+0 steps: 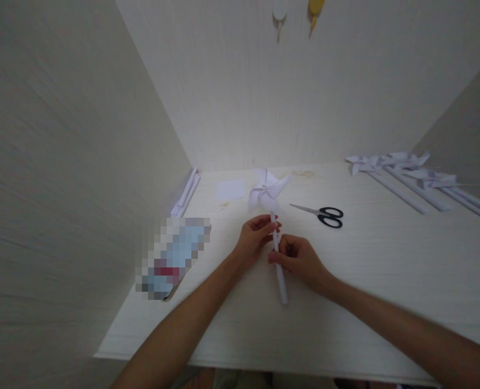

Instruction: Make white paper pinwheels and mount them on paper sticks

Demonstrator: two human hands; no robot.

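Observation:
A white paper pinwheel (266, 190) on a rolled white paper stick (281, 281) is held upright-tilted over the middle of the white table (386, 281). My left hand (254, 236) is closed round the stick just under the pinwheel head. My right hand (299, 259) pinches the same stick a little lower, its fingers curled. The stick's lower end reaches toward me, past my right hand.
Black-handled scissors (323, 214) lie right of the pinwheel. A small white paper square (230, 189) lies behind my left hand. Rolled paper sticks (186, 193) rest against the left wall. Several finished pinwheels (406, 173) lie at the far right. A blurred packet (173, 256) sits left.

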